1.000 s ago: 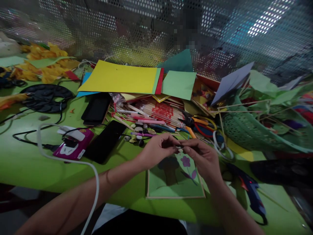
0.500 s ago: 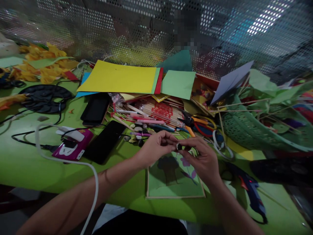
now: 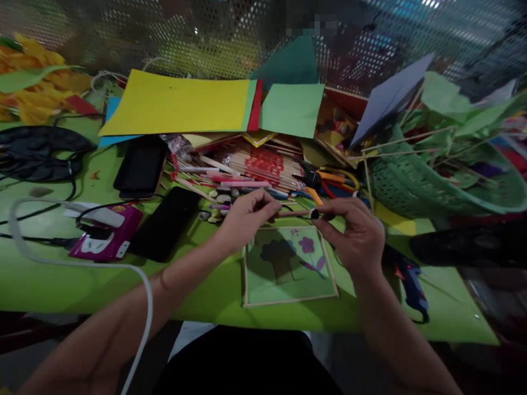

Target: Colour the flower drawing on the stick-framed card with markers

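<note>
My left hand (image 3: pixel 251 216) is closed, pinching a thin brownish rod (image 3: pixel 293 213) that reaches toward my right hand. My right hand (image 3: pixel 356 230) pinches a small black piece (image 3: pixel 314 214) between thumb and fingertips, at the rod's right end. Whether the two are joined I cannot tell. Below both hands lies a green picture (image 3: pixel 307 285) in a thin light wooden frame. It shows a dark tree, a purple flower with leaves and a small star outline.
Pens (image 3: pixel 236 180), pebbles (image 3: pixel 223 198) and pliers (image 3: pixel 308 176) lie beyond my hands. Two phones (image 3: pixel 167 225) and a purple power strip (image 3: pixel 105 233) are at left. A glue gun (image 3: pixel 411 285) and green basket (image 3: pixel 399 181) stand right. Yellow paper (image 3: pixel 181 107) lies behind.
My hands have moved apart, and a thin rod now shows between them. The small black piece stays in my right hand. The view has tilted down, showing more of the picture.
</note>
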Available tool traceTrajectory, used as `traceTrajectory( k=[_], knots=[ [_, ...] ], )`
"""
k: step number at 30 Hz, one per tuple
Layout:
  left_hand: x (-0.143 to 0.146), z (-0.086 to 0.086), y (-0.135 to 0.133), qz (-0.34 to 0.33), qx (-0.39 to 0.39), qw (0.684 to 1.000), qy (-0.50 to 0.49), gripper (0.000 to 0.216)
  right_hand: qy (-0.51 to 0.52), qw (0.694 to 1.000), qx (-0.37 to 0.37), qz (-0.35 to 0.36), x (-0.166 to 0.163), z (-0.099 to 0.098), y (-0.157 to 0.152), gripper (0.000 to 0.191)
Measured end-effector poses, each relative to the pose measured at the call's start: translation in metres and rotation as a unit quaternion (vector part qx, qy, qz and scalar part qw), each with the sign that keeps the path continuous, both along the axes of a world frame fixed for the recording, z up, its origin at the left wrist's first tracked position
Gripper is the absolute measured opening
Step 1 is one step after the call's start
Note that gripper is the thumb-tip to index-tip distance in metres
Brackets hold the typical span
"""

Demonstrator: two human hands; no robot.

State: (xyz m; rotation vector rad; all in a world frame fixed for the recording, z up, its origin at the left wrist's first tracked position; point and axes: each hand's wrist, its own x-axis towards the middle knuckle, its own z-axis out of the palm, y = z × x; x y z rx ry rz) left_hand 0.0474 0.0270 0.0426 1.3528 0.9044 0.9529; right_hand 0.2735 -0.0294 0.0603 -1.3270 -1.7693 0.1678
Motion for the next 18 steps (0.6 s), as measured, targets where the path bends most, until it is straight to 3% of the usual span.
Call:
traceTrajectory(
  k=[4, 7, 14, 18],
  knots=[
    [-0.005, 0.0, 0.011, 0.033, 0.041, 0.999, 0.009, 0.009, 0.046, 0.999, 0.009, -0.017, 0.008, -0.001, -0.003, 0.011],
    [-0.007, 0.0, 0.018, 0.066, 0.056, 0.996, 0.002, 0.018, 0.044, 0.999, 0.006, -0.016, 0.015, -0.003, -0.011, 0.012],
    [-0.012, 0.0, 0.027, 0.093, 0.064, 0.994, -0.003, 0.022, -0.08, 0.987, -0.137, 0.034, 0.03, -0.022, -0.033, 0.007],
    [-0.012, -0.001, 0.028, 0.092, 0.064, 0.994, 0.005, 0.019, -0.1, 0.98, -0.17, 0.037, 0.032, -0.034, -0.037, 0.005]
  ],
)
